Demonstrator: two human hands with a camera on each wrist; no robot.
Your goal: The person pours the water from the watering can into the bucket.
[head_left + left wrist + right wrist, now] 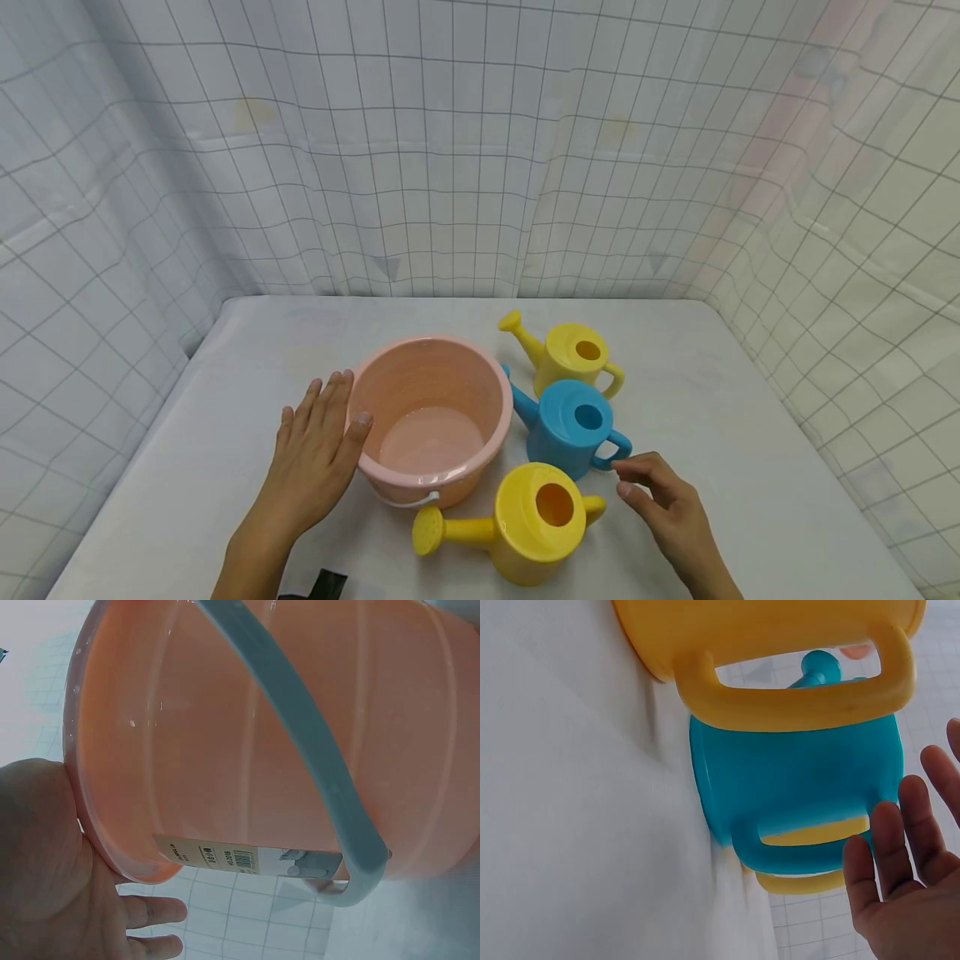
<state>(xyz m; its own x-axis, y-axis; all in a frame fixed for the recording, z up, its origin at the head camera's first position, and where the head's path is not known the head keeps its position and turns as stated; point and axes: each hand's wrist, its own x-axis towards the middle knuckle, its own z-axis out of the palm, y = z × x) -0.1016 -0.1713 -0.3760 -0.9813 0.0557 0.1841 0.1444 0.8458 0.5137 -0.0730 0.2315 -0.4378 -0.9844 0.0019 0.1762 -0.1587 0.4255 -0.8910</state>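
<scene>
A pink bucket (431, 492) stands upright, with a pale handle (315, 757) hanging down its side and a label (225, 856) on its wall. Against its left rim rests my left hand (318, 454), fingers straight and the thumb over the edge. My right hand (667, 508) hovers by the handle of the blue watering can (566, 425), fingers loosely bent and nothing held; whether a fingertip touches that handle I cannot tell. Nearer to me is one yellow watering can (528, 525), its spout pointing left in front of the bucket. Behind the blue can sits another yellow watering can (570, 354).
Everything stands on a table with a white cover (202, 425). Grid-patterned white curtains (450, 167) enclose the back and both sides. A black object (327, 585) shows at the near edge, beside my left forearm.
</scene>
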